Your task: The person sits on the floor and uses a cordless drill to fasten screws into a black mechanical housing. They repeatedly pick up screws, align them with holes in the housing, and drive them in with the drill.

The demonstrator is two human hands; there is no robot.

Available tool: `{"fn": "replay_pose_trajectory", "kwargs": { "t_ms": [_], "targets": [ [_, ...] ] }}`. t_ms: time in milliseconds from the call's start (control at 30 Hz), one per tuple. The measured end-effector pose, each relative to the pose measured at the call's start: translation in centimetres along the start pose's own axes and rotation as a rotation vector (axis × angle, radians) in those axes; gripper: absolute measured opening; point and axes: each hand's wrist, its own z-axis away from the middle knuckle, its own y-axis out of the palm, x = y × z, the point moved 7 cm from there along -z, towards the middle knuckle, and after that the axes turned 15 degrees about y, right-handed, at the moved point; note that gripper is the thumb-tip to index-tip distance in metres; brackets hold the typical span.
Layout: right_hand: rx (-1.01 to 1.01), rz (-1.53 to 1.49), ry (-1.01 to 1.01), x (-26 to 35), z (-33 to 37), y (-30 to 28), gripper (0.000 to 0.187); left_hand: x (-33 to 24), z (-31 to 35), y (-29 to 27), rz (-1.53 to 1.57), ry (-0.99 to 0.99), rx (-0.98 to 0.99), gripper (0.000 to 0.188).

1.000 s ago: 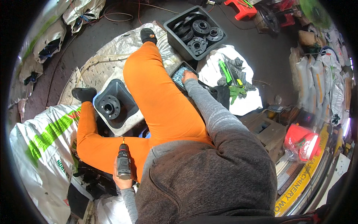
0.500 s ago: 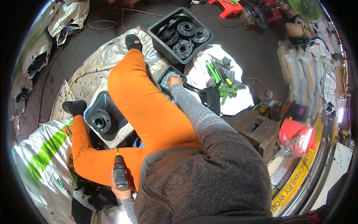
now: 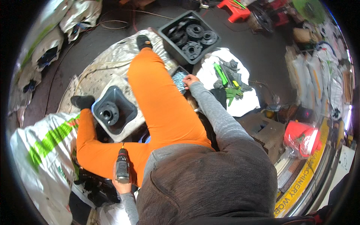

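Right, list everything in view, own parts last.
Drill: one, black and grey, lower left
Small bin: one, dark, centre
Metal bits: many, bluish silver, in the small bin
Large bin: one, grey, top centre
Discs: several, black, in the large bin
Tray: one, black, left of centre
Flange: one, black, on the tray
Gloves: count unclear, grey and green, right of centre
Stool: one, red, top right
Sacks: several, mostly white, both sides
Rim clutter: too blurred to count
Trousers: one pair, orange, centre
Left hand: one, bare, on the drill
Right hand: one, bare, at the small bin
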Motion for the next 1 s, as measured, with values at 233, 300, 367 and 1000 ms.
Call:
{"fn": "replay_pose_trajectory", "kwargs": {
  "t_ms": [233, 300, 367, 1000],
  "targets": [
    [0.512, -0.793, -0.093, 9.8, 11.8, -1.8, 0.020, -2.2, 0.5, -3.5, -0.014, 0.235, -0.038, 0.052],
    [0.692, -0.727, -0.175, 14.5, 17.6, -0.8, 0.025, -2.6, 0.9, -5.1, 0.035, 0.242, -0.059, 0.044],
    [0.893, -0.691, -0.242, 18.0, 23.2, 1.6, 0.030, -3.0, 1.1, -6.1, 0.121, 0.246, -0.014, 0.040],
    [1.351, -0.587, 0.725, 8.5, 34.7, 24.0, 0.012, -9.0, -1.5, -7.0, 0.047, 0.426, -0.094, 0.046]
  ]
}}
